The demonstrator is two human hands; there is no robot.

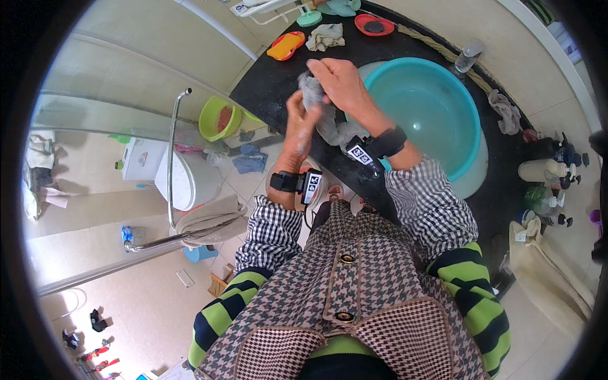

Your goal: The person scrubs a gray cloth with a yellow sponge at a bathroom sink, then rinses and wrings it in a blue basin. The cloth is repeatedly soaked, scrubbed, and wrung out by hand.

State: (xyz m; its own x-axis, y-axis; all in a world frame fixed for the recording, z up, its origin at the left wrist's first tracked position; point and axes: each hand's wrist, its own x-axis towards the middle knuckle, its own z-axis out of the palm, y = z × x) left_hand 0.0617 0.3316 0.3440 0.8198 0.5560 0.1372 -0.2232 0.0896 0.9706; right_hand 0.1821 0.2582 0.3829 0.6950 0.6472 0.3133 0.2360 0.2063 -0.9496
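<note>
A wet grey cloth hangs from both hands over the black countertop, left of a turquoise plastic basin with cloudy water in it. My left hand grips the cloth from the near left side. Just above it, my right hand holds the cloth's upper end, its fingers curled and slightly blurred. The cloth's lower part trails beside the basin's left side, partly hidden by my right forearm and the wrist device.
An orange soap bar on a red dish, a crumpled rag and another red dish lie at the back. Pump bottles line the right side. A metal rail and a draped towel stand at left.
</note>
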